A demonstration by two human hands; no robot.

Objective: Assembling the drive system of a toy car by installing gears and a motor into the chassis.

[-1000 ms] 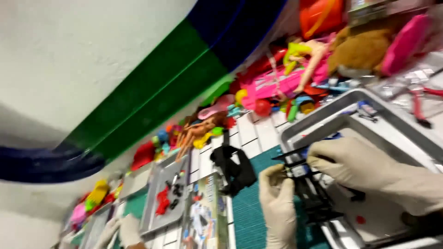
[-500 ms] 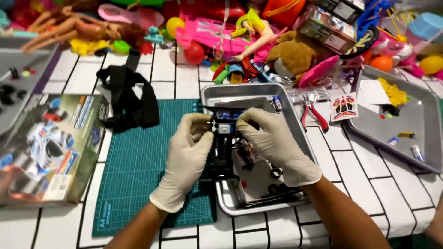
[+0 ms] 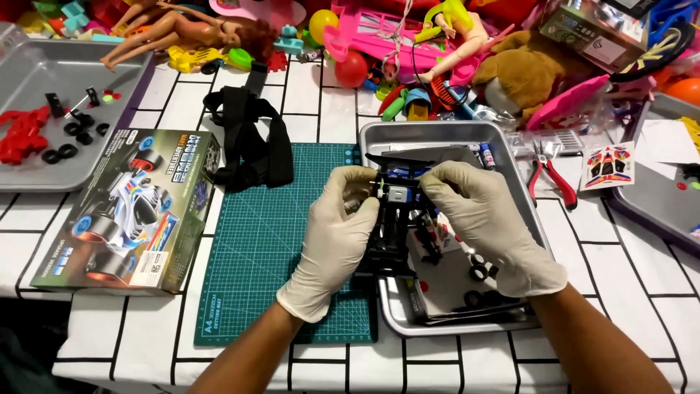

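Both my hands wear white gloves and grip a black toy car chassis point(image 3: 394, 226) held over the left edge of a metal tray point(image 3: 525, 211). My left hand point(image 3: 337, 233) clasps the chassis from the left side. My right hand point(image 3: 485, 219) pinches its top near a small blue and silver motor part point(image 3: 397, 191). Small black wheels point(image 3: 481, 273) and paper sheets lie in the tray under my right hand. A green cutting mat point(image 3: 255, 241) lies beneath my left hand.
A model car kit box point(image 3: 127, 211) lies left of the mat, a black strap point(image 3: 248, 138) behind it. A grey tray point(image 3: 44, 80) with red parts and black tyres sits far left. Red pliers point(image 3: 550, 179), a sticker sheet point(image 3: 609, 164) and another tray point(image 3: 656, 211) are right. Dolls and toys crowd the back.
The view swung from a tilted look at the wall down onto the table. Both hands stayed on the chassis over the tray, with my right fingers shifting on its top.
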